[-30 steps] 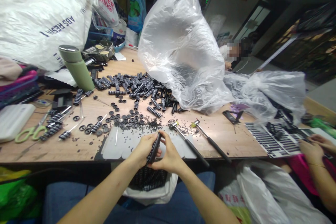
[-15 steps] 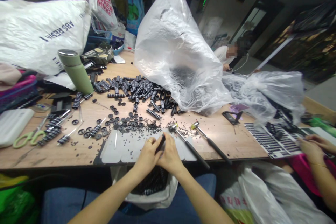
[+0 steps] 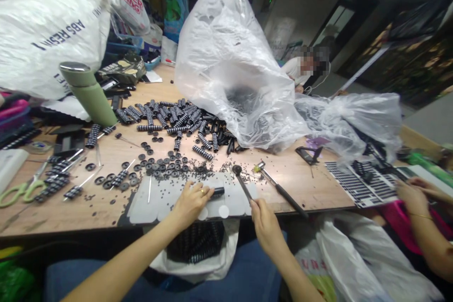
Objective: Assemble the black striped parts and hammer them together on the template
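Observation:
My left hand [image 3: 192, 204] is closed on a short black cylinder [image 3: 218, 192], which lies on its side over a pale mat [image 3: 141, 203] at the table's front edge. In my right hand [image 3: 265, 224] is the handle of a hammer [image 3: 244, 186], its dark round head up and away from me. A second hammer [image 3: 281, 188] with a yellowish face lies to the right. Beyond my left hand are small black discs [image 3: 173, 165] and many tiny black bits [image 3: 201, 171]. Behind them sits a heap of black-and-white patterned cylinders [image 3: 187, 120].
A large clear plastic bag [image 3: 212, 52] stands at the back. Left are a green flask [image 3: 94, 99], scissors [image 3: 24, 191] and a white sack [image 3: 49, 42]. Below the edge hangs an open bag [image 3: 226, 250] of patterned cylinders. A co-worker's hands [image 3: 412, 193] are at the right.
My hands have moved apart from around the black piece. My left hand now has the black cylinder down at the mat, and my right hand has taken hold of the nearer hammer.

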Demonstrator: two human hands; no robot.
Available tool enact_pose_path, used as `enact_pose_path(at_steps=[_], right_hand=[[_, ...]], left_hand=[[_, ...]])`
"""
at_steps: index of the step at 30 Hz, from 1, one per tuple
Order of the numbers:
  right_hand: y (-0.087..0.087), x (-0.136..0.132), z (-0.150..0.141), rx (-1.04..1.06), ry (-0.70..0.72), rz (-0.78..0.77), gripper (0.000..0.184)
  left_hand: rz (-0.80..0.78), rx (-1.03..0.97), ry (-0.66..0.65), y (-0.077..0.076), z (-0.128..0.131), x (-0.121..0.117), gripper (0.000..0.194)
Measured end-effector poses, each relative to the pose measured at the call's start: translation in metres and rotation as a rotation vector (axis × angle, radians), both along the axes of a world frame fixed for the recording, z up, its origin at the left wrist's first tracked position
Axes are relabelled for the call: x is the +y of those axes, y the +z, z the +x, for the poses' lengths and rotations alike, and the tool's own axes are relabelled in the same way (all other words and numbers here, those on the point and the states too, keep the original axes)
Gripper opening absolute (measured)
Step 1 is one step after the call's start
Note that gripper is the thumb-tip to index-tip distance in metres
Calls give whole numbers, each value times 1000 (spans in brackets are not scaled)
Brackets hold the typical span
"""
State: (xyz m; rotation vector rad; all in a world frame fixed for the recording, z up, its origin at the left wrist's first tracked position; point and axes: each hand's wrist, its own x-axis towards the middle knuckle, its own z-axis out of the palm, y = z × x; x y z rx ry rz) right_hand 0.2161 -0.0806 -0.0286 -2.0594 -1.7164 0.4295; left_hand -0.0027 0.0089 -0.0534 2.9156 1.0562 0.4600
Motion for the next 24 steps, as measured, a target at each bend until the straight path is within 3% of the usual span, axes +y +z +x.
enact_pose_path(at_steps=[5, 9, 13, 15, 21, 24], right_hand=[[0, -20, -18, -35, 26, -71, 42], [20, -17, -26, 72, 34, 3, 37], [42, -21, -47, 212, 111, 67, 32], [46, -24, -57, 221, 164, 103, 31], [39, -24, -68, 159, 220, 190, 32], [23, -17, -71, -43, 223, 65, 38]], left_hand=[[-5, -7, 66, -5, 7, -6, 42], [1, -9, 108, -10, 27, -25, 41], [-71, -31, 121, -19, 41, -40, 76], [-121, -47, 112, -25, 42, -41, 79], [-189, -123, 77, -29, 36, -32, 73], [-193, -118, 66, -26, 35, -30, 77]])
